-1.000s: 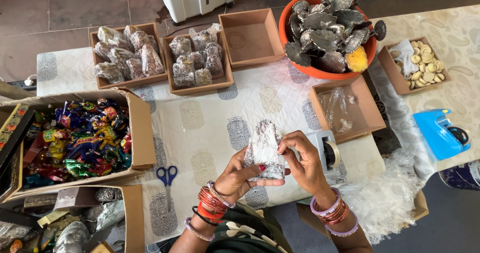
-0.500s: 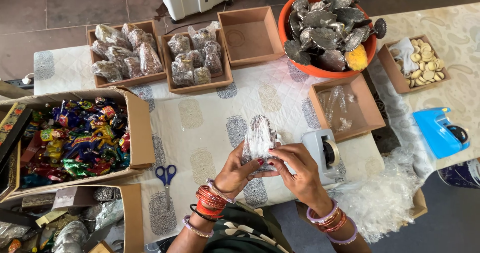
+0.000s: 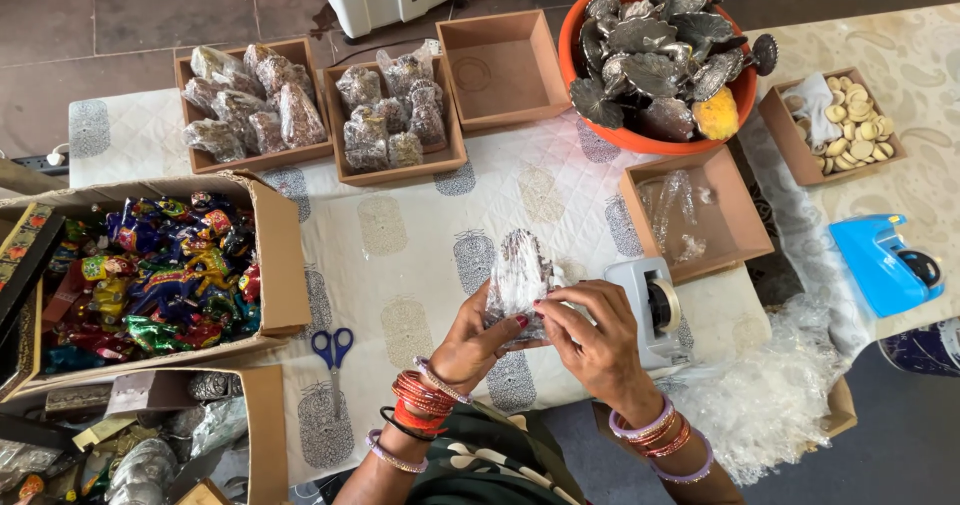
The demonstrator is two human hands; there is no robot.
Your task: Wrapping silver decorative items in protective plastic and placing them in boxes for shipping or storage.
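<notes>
clear-wrapped packet held in both hands; similar wrapped packets fill two far brown trays.

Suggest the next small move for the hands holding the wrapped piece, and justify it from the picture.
Probably reach the right hand to the tape dispenser beside it: both hands pinch clear wrap closed around the metal piece, the left hand steadies it, and no tape is visible yet.

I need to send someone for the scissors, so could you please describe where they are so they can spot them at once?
Start at the big cardboard box of bright foil-coloured figures on the left of the table. Just off its lower right corner, the scissors lie flat on the white quilted cloth, left of the left hand. Their blue handles set them apart from everything nearby.
</notes>
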